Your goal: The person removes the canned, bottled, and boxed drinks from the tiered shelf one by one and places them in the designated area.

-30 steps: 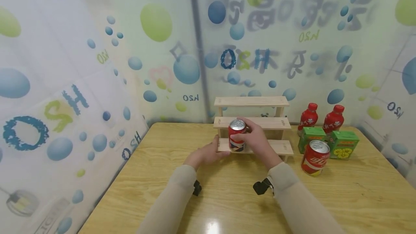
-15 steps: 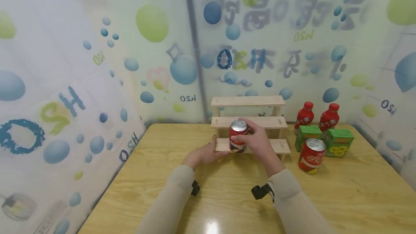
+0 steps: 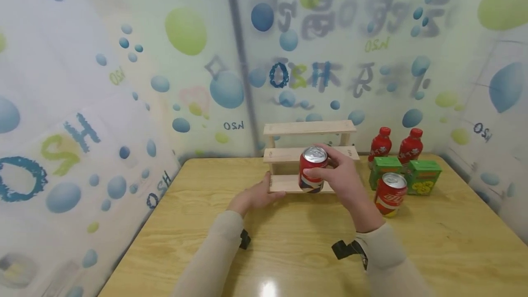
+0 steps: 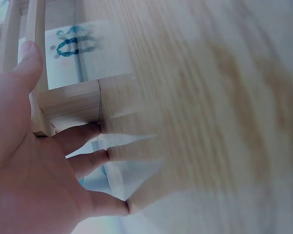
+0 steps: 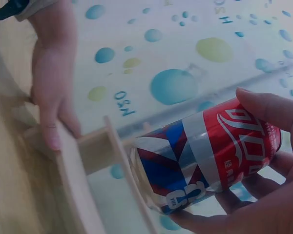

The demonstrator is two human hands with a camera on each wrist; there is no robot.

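My right hand holds a red cola can with a white and blue lower part, thumb on one side and fingers on the other. In the head view the can overlaps the two lower steps of a three-step wooden display rack. The right wrist view shows the can's base close to the rack's boards. At the left end of the lowest step, my left hand grips the rack. Its thumb lies along the board's front edge, while the other fingers reach past the end down to the tabletop.
To the right of the rack stand another red cola can, two green drink cartons and two red bottles. Behind the wooden table hangs a patterned curtain.
My right hand has moved the cola can to the right along the rack and slightly up. My left hand stays at the rack's left end. The head view has shifted a little.
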